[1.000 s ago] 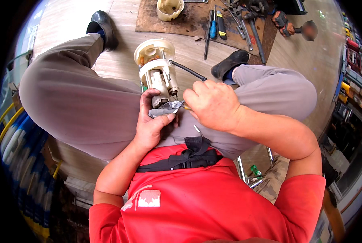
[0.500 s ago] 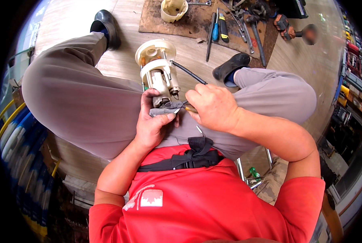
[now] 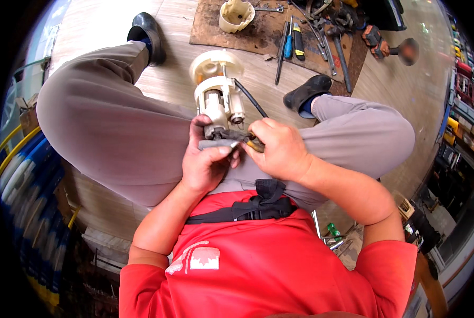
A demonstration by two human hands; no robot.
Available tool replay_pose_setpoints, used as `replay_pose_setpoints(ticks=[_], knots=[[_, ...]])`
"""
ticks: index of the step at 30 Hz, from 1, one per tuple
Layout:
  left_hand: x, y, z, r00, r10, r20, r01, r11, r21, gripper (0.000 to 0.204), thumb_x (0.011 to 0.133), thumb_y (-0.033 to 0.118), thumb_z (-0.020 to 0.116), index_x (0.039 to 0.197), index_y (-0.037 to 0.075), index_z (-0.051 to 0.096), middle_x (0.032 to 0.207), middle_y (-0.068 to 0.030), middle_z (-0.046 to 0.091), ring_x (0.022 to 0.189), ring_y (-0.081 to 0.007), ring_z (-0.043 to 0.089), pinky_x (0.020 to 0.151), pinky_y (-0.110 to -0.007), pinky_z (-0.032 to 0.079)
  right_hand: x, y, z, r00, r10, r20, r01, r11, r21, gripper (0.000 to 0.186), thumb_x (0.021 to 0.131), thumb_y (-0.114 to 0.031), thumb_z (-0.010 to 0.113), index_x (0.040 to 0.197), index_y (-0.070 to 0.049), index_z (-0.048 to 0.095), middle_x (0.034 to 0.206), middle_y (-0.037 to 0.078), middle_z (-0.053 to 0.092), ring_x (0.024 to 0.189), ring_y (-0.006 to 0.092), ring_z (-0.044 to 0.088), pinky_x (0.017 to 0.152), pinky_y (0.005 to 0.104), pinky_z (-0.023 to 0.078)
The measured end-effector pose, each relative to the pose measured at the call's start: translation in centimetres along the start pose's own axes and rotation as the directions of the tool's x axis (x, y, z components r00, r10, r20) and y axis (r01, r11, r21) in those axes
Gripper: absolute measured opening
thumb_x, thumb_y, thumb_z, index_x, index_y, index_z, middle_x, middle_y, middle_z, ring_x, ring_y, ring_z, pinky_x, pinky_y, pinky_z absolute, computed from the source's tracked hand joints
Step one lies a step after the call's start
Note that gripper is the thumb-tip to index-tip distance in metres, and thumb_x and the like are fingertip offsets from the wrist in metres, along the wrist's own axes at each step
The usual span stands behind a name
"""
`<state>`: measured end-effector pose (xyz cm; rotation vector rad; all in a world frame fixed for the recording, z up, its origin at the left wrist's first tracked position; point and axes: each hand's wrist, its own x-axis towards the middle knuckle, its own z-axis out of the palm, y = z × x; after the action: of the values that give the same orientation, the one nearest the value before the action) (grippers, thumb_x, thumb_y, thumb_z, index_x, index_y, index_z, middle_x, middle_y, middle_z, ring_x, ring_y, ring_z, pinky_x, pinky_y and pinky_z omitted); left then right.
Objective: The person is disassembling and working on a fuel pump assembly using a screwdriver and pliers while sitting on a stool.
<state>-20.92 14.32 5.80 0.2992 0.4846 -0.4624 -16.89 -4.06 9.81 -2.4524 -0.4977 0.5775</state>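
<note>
A cream plastic fuel pump assembly (image 3: 214, 108) is held between my thighs, its round flange pointing away from me. My left hand (image 3: 201, 167) is closed round its near end, with the thumb pressing a grey fuel strainer sock (image 3: 214, 143) against the fingers. My right hand (image 3: 282, 148) grips a small tool with a yellowish handle (image 3: 256, 146). That tool's tip is at the strainer and dark fitting, beside my left fingertips; its exact kind is hidden. From the assembly a black hose (image 3: 251, 98) slants down toward my right knuckles.
On the floor ahead, a stained board (image 3: 210, 33) carries a cream plastic cup (image 3: 237, 16), a blue screwdriver (image 3: 288, 46), a cutter knife (image 3: 299, 42) and several metal tools. A cordless power tool (image 3: 375, 41) lies at right. Blue-and-white items (image 3: 30, 206) line the left side.
The view has shifted slightly, so most things sit a little farther right and lower. My right hand has turned a little at the strainer. Both hands keep their grips.
</note>
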Motion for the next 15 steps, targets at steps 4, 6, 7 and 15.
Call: replay_pose_setpoints(ticks=[4,6,7,15], knots=[[0.2,0.1,0.1,0.999,0.033,-0.024,-0.033,0.999,0.009,0.059,0.080,-0.005,0.060,0.125,0.022,0.033,0.106,-0.0191,0.057,0.077,-0.0290,0.059,0.063,-0.040,0.049,0.3,-1.1,0.6,0.992,0.031,-0.120,-0.017,0.992,0.121,0.028,0.075,-0.021,0.074,0.093,-0.008,0.057,0.082,0.014,0.060,0.075,0.0378,0.063,0.063,0.0466,0.052],[0.2,0.1,0.6,0.997,0.073,-0.017,-0.072,0.996,0.044,0.059,0.081,-0.006,0.060,0.125,0.022,0.032,0.104,-0.0188,0.057,0.077,-0.0289,0.058,0.063,-0.040,0.049,0.6,-0.9,-0.4,0.991,0.022,-0.130,-0.007,0.994,0.113,0.029,0.075,-0.020,0.075,0.094,-0.007,0.058,0.083,0.015,0.060,0.075,0.0378,0.063,0.063,0.0465,0.052],[0.1,0.1,0.3,0.998,0.063,0.028,-0.065,0.994,0.084,0.060,0.081,-0.007,0.060,0.125,0.022,0.033,0.107,-0.0182,0.057,0.076,-0.0287,0.058,0.063,-0.040,0.049,0.8,-0.8,-0.9,0.996,0.027,-0.091,-0.020,0.997,0.080,0.029,0.074,-0.019,0.075,0.094,-0.007,0.058,0.083,0.015,0.061,0.076,0.0374,0.064,0.064,0.0465,0.052],[0.1,-0.6,-0.5,0.998,0.051,0.031,-0.055,0.989,0.138,0.060,0.080,-0.009,0.061,0.125,0.019,0.034,0.110,-0.0169,0.055,0.076,-0.0266,0.058,0.063,-0.038,0.050,1.4,-1.0,-4.4,0.995,-0.099,-0.015,0.094,0.977,-0.192,0.033,0.066,-0.013,0.077,0.094,-0.007,0.060,0.083,0.010,0.055,0.079,0.0307,0.060,0.065,0.0409,0.049]])
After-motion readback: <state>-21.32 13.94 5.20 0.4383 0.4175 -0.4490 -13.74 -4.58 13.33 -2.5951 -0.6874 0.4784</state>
